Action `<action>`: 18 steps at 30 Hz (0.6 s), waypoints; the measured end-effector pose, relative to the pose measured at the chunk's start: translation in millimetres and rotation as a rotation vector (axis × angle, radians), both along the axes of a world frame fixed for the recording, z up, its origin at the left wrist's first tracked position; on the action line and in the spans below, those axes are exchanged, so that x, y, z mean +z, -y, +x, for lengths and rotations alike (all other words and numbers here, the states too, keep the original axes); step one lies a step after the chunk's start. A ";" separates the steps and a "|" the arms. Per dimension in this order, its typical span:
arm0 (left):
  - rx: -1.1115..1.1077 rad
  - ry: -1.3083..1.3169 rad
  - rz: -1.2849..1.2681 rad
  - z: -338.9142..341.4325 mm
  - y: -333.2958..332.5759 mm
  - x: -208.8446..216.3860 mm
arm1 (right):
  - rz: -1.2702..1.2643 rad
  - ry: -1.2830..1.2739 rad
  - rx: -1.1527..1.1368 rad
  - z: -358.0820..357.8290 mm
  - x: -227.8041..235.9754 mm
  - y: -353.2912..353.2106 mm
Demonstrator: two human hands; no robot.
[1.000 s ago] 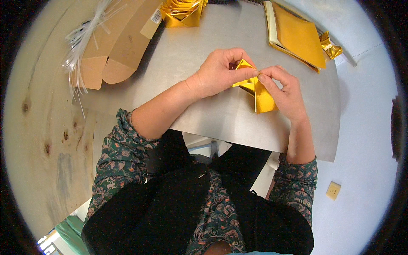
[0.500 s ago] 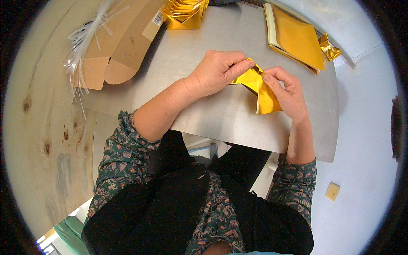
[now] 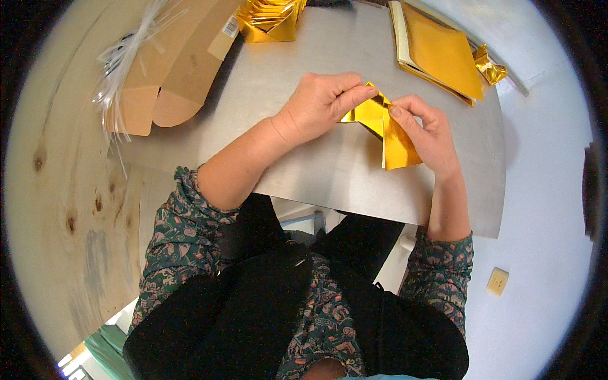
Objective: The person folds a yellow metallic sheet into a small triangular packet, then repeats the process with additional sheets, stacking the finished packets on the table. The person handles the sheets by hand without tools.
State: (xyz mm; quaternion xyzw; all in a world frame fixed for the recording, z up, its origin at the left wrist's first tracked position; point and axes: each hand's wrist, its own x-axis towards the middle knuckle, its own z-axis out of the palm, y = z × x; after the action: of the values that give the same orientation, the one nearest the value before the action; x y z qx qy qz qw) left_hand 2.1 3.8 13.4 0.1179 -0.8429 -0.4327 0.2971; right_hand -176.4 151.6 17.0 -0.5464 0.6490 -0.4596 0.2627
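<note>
Between my hands is a partly folded sheet of gold foil paper (image 3: pixel 399 145), held above the grey table. My left hand (image 3: pixel 323 104) pinches its upper left part with thumb and fingers. The thumb and forefinger of my right hand (image 3: pixel 424 130) grip the paper's upper right edge, next to a crease. A flap hangs down below the right thumb, showing a thin pale edge. My fingertips behind the paper are partly hidden.
On the grey table (image 3: pixel 304 171), nested gold folded pieces (image 3: pixel 271 24) stand at the back. A stack of gold sheets (image 3: pixel 440 50) lies far right, beside a crumpled gold piece (image 3: pixel 489 65). An open cardboard box (image 3: pixel 183 69) and clear plastic strips (image 3: pixel 123 79) lie at left.
Both hands keep their grip on the gold foil paper. Its left part near my left fingers has shifted slightly, showing a bit more shiny surface. The whole view has moved a little.
</note>
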 end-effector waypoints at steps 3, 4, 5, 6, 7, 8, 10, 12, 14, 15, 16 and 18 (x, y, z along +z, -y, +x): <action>-0.085 0.164 0.212 5.0 3.5 3.2 | -0.015 0.051 -0.025 -5.3 -1.5 0.9; -0.095 0.186 0.222 4.7 4.5 3.5 | -0.017 0.064 -0.025 -7.4 -1.4 0.5; -0.109 0.199 0.234 4.6 5.1 3.4 | -0.016 0.084 -0.026 -8.8 -1.6 0.2; -0.113 0.199 0.224 4.6 5.6 2.9 | -0.017 0.072 -0.023 -9.4 -2.1 0.0; -0.123 0.190 0.214 4.5 6.1 2.1 | -0.017 0.067 -0.023 -9.7 -2.4 -0.1; -0.132 0.181 0.203 4.3 6.5 1.3 | -0.017 0.061 -0.022 -9.8 -2.6 -0.1; -0.123 0.150 0.106 3.2 7.4 -0.3 | -0.014 0.054 -0.028 -9.6 -2.7 0.4; -0.127 0.144 0.077 3.1 7.7 -1.4 | -0.014 0.072 -0.015 -9.4 -2.2 0.9; -0.145 0.164 0.113 4.0 7.8 -1.3 | -0.017 0.122 0.015 -9.6 -1.6 1.3; -0.153 0.165 0.122 4.6 7.9 -1.0 | -0.021 0.107 0.023 -9.7 -1.3 1.2; -0.159 0.166 0.130 5.2 8.1 -0.6 | -0.023 0.097 0.033 -9.7 -1.2 1.0; -0.171 0.175 0.171 5.8 9.5 0.6 | -0.023 0.091 0.036 -9.7 -1.6 1.5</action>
State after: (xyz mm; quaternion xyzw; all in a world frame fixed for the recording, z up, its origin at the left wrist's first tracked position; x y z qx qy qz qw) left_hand 7.9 -5.7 14.0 0.1080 -0.8327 -0.5146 0.1733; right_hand -186.1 150.1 15.4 -0.5392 0.6212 -0.4867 0.2940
